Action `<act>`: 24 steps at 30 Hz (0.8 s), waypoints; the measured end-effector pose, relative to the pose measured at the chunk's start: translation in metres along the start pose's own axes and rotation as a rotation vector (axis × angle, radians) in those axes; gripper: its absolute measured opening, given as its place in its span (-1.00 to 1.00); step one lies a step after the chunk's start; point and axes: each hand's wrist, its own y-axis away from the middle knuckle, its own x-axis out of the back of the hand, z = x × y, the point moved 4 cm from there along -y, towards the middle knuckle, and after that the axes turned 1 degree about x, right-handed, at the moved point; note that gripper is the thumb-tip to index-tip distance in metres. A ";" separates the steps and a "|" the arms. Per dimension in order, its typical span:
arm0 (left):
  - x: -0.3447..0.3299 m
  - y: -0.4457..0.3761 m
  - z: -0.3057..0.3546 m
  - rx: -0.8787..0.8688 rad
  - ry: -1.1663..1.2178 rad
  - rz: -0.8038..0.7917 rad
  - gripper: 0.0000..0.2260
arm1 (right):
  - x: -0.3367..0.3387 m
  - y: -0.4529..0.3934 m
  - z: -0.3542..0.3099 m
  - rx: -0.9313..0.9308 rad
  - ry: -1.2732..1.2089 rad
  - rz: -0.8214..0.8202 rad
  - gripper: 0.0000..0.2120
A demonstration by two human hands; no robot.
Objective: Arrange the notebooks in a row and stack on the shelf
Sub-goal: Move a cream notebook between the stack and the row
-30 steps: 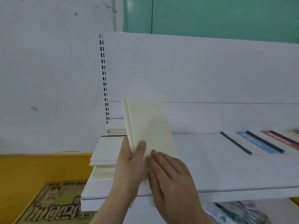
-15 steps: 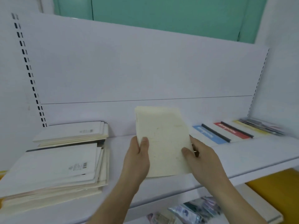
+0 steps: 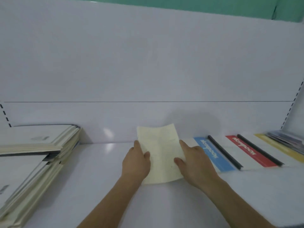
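Lettering on the notebooks lying on the shelf.
The blue notebook (image 3: 213, 154) carries white lettering along its cover, seen upside down from the head view, which appears to read "Notebook"; the red notebook (image 3: 246, 149) just to its right bears the same white word, likewise inverted. Small printed labels on the covers of the white notebook stacks (image 3: 32, 145) at the left are too blurred to read.

Glossy white shelf (image 3: 105, 175), smooth, throwing back soft light spots. The cream notebook (image 3: 160, 153) looks matt paper, faintly creased. Blue notebook (image 3: 212, 153) and red notebook (image 3: 246, 149) carry sleek covers with black plastic-looking spines.
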 end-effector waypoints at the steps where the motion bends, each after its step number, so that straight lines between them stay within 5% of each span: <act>1: -0.003 -0.005 0.000 -0.001 -0.057 0.000 -0.55 | -0.005 -0.006 0.003 0.024 0.044 -0.022 -0.59; 6: -0.018 -0.017 0.002 -0.077 -0.440 -0.005 -0.67 | -0.029 -0.018 0.018 0.097 0.201 -0.125 -0.61; 11: -0.017 -0.020 -0.005 -0.097 -0.479 -0.070 -0.60 | -0.029 -0.020 0.020 0.143 0.207 -0.157 -0.75; 14: -0.006 -0.013 -0.009 -0.081 -0.311 -0.137 -0.39 | -0.025 -0.023 0.025 0.150 0.158 -0.203 -0.65; 18: 0.010 0.008 -0.010 -0.160 -0.260 -0.403 -0.13 | -0.015 -0.012 0.030 0.199 0.164 -0.424 -0.19; 24: 0.012 0.012 -0.013 -0.274 -0.420 -0.422 -0.33 | -0.009 -0.011 0.022 0.152 0.139 -0.462 -0.18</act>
